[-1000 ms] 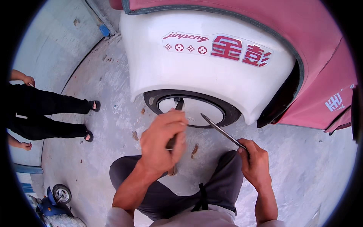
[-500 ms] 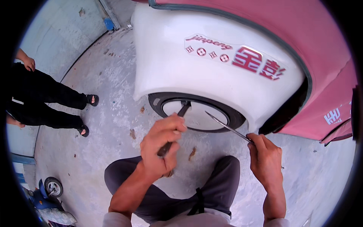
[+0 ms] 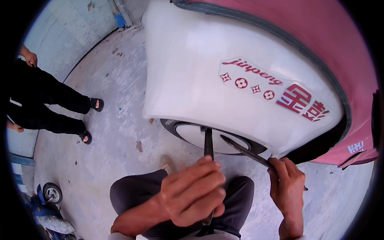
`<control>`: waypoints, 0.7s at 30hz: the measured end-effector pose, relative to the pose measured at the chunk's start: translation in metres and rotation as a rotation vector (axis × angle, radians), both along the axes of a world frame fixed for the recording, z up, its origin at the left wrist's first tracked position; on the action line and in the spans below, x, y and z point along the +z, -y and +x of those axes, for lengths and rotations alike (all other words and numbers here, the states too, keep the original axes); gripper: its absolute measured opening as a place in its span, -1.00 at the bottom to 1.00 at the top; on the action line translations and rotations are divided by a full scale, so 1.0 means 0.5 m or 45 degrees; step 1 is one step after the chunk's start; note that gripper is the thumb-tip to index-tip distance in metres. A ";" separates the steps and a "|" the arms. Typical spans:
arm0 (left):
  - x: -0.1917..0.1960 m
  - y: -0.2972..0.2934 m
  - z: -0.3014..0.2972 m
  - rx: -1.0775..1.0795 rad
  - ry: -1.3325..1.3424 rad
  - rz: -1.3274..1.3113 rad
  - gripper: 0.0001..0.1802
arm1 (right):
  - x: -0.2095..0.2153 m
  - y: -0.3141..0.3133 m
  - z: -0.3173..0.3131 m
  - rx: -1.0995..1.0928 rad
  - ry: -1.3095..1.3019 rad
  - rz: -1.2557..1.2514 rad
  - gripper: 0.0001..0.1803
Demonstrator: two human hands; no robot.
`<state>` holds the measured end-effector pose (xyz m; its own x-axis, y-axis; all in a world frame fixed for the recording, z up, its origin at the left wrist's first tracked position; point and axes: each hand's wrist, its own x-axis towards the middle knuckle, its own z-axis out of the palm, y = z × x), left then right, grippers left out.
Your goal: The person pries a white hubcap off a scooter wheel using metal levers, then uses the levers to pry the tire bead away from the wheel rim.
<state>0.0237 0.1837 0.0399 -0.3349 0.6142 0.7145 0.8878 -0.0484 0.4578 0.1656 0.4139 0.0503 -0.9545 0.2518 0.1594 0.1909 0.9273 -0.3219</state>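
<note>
My left hand (image 3: 196, 191) is closed around a dark flat metal bar (image 3: 208, 145) whose tip reaches up to the wheel (image 3: 202, 136) under a white fender (image 3: 208, 100). My right hand (image 3: 286, 185) grips a second thin metal bar (image 3: 244, 151), angled up-left with its tip against the same wheel's rim. The wheel has a dark tyre and a white disc, mostly hidden by the fender. I am crouched, my dark-trousered knees (image 3: 136, 192) below my hands.
The fender belongs to a pink-bodied vehicle (image 3: 320, 48) at upper right. A person in black with sandals (image 3: 90, 120) stands at left on the concrete floor (image 3: 120, 80). A small blue wheeled toy (image 3: 46, 200) sits at lower left. A light blue wall (image 3: 64, 32) runs behind.
The view has closed in on the wheel and fender. Both hands stay shut on their bars, whose tips remain at the wheel; my left hand now sits lower along its bar.
</note>
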 end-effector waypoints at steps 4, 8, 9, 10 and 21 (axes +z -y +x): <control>-0.001 0.009 -0.008 0.001 0.037 0.009 -0.59 | -0.010 -0.004 0.022 -0.060 0.012 -0.131 -0.62; 0.058 0.022 -0.021 0.035 0.077 -0.008 -0.71 | -0.020 -0.011 0.030 -0.114 0.022 -0.193 -0.60; 0.074 0.030 -0.018 0.090 0.065 0.082 -0.74 | -0.014 0.004 0.018 -0.105 0.006 -0.158 -0.62; 0.089 0.038 -0.013 0.153 0.054 0.172 -0.77 | -0.008 0.015 0.008 -0.099 -0.010 -0.122 -0.65; 0.046 0.039 -0.047 0.286 0.723 0.157 -0.94 | -0.015 0.021 0.057 0.020 -0.133 -0.874 -0.71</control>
<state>0.0003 0.1641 0.0627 -0.7947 0.4089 0.4485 0.5024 0.0284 0.8642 0.1941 0.4034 0.0429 -0.9471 0.3151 0.0603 0.1153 0.5098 -0.8525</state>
